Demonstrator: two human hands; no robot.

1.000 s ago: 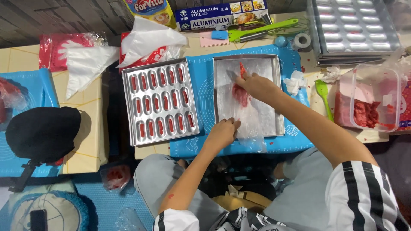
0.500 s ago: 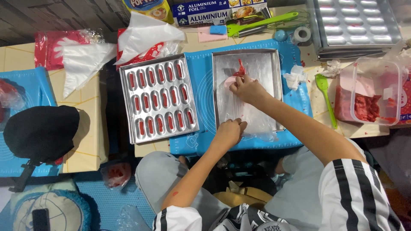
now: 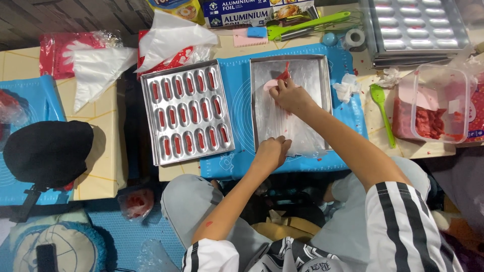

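Clear piping bag [image 3: 290,118] lies flat in plain metal tray [image 3: 259,100], long axis running from near edge toward far edge, red paste gathered at far tip; right hand [image 3: 290,95] on far end, grip closed around pink scraper [image 3: 271,84] pressed on bag; left hand [image 3: 270,152] at near end, fingers curled, pinning bag's open mouth against tray rim; bag transparent, crinkled, smeared red; filled mould tray [image 3: 186,112] just beside, to left, on blue mat [image 3: 237,108] over tabletop.

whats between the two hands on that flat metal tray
In the head view, only a clear piping bag lying on the flat tray spans between the right hand and the left hand.
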